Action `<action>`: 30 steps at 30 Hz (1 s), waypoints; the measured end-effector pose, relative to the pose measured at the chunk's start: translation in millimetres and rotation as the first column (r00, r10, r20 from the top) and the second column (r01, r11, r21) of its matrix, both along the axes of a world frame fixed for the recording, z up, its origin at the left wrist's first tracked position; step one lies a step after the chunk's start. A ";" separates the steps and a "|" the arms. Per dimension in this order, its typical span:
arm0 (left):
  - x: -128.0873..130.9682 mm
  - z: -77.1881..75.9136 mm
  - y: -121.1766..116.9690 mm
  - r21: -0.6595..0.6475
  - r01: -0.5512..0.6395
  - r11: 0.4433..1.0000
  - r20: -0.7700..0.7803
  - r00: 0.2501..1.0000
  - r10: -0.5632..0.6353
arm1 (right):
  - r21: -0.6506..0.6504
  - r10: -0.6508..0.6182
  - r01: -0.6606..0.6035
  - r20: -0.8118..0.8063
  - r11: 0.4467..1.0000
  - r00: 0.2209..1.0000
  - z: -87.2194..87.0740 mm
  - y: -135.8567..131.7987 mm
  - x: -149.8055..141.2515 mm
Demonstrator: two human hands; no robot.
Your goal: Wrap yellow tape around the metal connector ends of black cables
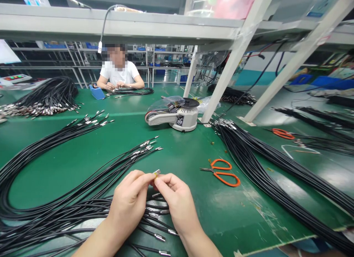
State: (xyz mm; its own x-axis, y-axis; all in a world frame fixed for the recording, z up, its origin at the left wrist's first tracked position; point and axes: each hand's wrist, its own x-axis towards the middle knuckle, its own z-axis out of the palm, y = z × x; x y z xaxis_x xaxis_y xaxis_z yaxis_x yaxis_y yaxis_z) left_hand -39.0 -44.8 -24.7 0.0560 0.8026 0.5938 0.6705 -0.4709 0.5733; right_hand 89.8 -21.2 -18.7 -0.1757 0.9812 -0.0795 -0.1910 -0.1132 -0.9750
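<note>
My left hand point(129, 196) and my right hand point(178, 198) meet near the middle of the view, fingertips pinched together around a small metal cable connector point(157, 172). A bit of yellowish tape or film shows just below the metal tip, between my fingers. The cable behind this connector is mostly hidden by my hands. Beneath and to the left lies a bundle of black cables point(91, 209) with metal ends, some of which stick out under my wrists. A second group of cable ends point(143, 148) lies just beyond my left hand.
Orange-handled scissors point(225, 172) lie to the right. A round tape dispenser point(184, 116) stands ahead beside a white post point(229, 57). More black cables point(265, 168) run along the right. A co-worker point(120, 72) sits across the green table point(182, 153); a shelf point(138, 26) spans overhead.
</note>
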 end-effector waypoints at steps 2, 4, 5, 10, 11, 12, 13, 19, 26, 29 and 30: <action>0.2 -1.0 0.3 0.005 -0.002 1.000 -0.011 1.000 0.003 | 0.000 -0.002 0.002 0.005 1.000 1.000 -0.7 -0.3 -0.1; 0.4 -2.5 0.7 -0.002 -0.010 1.000 -0.027 1.000 0.010 | -0.002 -0.003 0.003 0.013 1.000 1.000 -1.6 -0.4 -0.4; 0.5 -3.2 0.9 -0.009 -0.016 1.000 -0.034 0.999 0.016 | -0.002 -0.004 0.004 0.018 1.000 1.000 -2.1 -0.5 -0.6; 1.8 -4.6 1.2 -0.019 -0.052 0.998 -0.036 0.998 0.051 | 0.000 -0.007 0.007 0.055 1.000 0.998 -4.2 -0.9 -1.6; 2.3 -4.4 1.3 -0.017 -0.065 0.998 -0.028 0.998 0.064 | 0.000 -0.006 0.006 0.057 1.000 0.998 -4.4 -1.2 -1.7; 2.8 -4.0 1.5 -0.019 -0.083 0.996 -0.021 0.996 0.083 | -0.001 -0.004 0.004 0.053 1.000 0.999 -4.5 -1.5 -1.6; 3.3 -3.5 1.8 -0.022 -0.105 0.994 -0.016 0.994 0.104 | -0.004 -0.002 0.002 0.043 1.000 0.999 -4.5 -1.9 -1.4; 4.5 -2.0 3.7 -0.004 -0.172 0.985 -0.031 0.985 0.172 | -0.151 0.008 -0.034 -0.169 0.988 0.986 -5.5 -3.8 2.6; 3.4 -3.1 3.8 0.016 -0.175 0.984 -0.057 0.983 0.176 | -0.112 -0.044 0.027 -0.151 0.993 0.988 -4.9 -1.4 0.1; 4.3 -2.3 2.8 0.006 -0.169 0.986 -0.062 0.984 0.169 | -0.034 -0.020 0.019 -0.038 0.999 0.999 -4.5 -0.3 -2.7; 4.7 -1.5 2.3 0.000 -0.166 0.986 -0.055 0.985 0.166 | -0.017 -0.016 0.016 -0.006 1.000 1.000 -4.3 -0.2 -3.2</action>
